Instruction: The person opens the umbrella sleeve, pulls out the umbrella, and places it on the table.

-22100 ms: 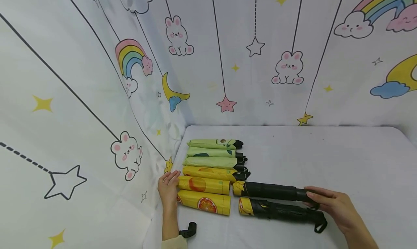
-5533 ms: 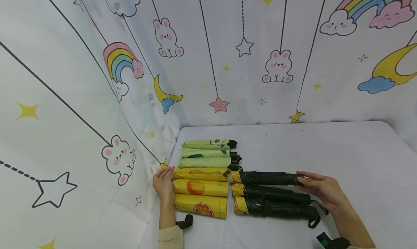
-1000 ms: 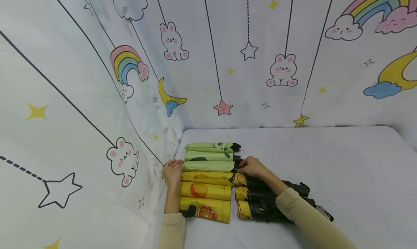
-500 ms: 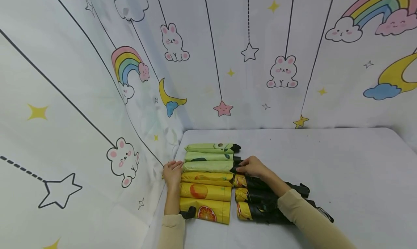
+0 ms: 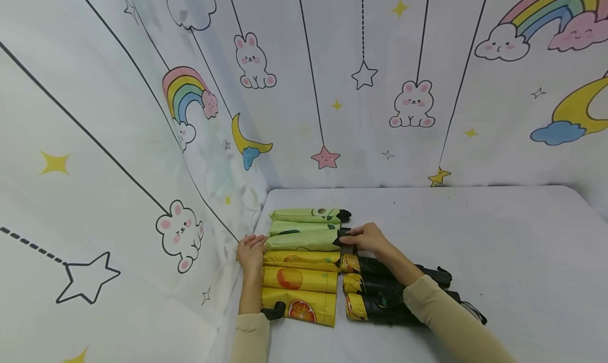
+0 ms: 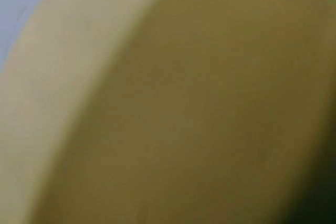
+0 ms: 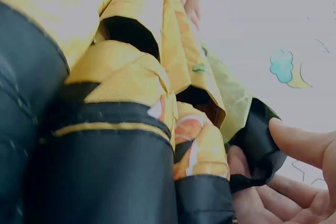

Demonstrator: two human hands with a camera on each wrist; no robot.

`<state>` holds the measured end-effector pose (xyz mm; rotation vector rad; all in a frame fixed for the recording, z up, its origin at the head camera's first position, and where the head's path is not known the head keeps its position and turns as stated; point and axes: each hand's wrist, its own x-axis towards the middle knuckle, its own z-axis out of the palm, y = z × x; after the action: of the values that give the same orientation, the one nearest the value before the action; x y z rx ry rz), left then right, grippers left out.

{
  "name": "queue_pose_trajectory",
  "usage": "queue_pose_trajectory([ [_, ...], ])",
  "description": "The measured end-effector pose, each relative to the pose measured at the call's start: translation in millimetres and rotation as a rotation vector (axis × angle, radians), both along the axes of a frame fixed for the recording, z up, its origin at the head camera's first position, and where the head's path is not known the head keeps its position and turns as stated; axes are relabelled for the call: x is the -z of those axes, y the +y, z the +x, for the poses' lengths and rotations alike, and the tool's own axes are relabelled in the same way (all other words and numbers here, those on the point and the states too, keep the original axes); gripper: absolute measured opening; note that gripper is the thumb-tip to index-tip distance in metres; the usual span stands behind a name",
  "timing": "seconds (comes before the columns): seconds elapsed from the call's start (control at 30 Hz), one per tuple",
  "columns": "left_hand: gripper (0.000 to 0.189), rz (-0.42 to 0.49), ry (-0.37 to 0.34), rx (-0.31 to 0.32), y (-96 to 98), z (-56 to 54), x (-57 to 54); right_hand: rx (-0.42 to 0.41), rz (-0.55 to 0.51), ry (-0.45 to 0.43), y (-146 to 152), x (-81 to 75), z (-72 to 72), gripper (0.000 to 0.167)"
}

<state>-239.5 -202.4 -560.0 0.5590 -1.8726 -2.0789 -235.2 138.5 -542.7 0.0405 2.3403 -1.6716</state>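
Observation:
My right hand (image 5: 370,239) pinches the black end (image 7: 260,140) of a folded umbrella in a light green sleeve (image 5: 304,241), the nearest of three green ones. In the right wrist view the thumb lies on top of that end and fingers are beneath. My left hand (image 5: 252,251) touches the sleeve's left end with its fingers fairly straight; its thumb is hidden. The left wrist view is filled by a blurred sleeve cuff (image 6: 184,103). Two more green-sleeved umbrellas, the far one (image 5: 306,215) and the middle one (image 5: 309,228), lie behind.
Three yellow fruit-print sleeves, the top (image 5: 301,258), middle (image 5: 309,279) and bottom one (image 5: 320,307), lie nearer. To their right are three black-and-yellow folded umbrellas (image 5: 356,306), partly under my right forearm. A patterned white curtain (image 5: 294,115) stands behind the white table (image 5: 513,257).
Since 22 seconds ago a third black-and-yellow umbrella has come out of its yellow sleeve. My right hand has moved from it to the green-sleeved umbrella, whose black end now sits slightly raised.

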Motion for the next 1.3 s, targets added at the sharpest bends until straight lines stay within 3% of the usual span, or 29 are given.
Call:
queue_pose_trajectory([
  [0.4, 0.044, -0.005, -0.009, 0.012, -1.8, 0.3, -0.9, 0.080, -0.152, -0.055, 3, -4.0, 5.3, 0.047],
  [0.83, 0.043, -0.004, 0.003, 0.011, -0.1, 2.4, -5.1, 0.088, -0.271, -0.095, 13, -8.2, 10.8, 0.040],
  [1.3, 0.045, -0.002, -0.015, -0.004, -0.3, 2.3, -7.2, 0.108, -0.316, -0.110, 21, -10.9, 14.1, 0.040],
])
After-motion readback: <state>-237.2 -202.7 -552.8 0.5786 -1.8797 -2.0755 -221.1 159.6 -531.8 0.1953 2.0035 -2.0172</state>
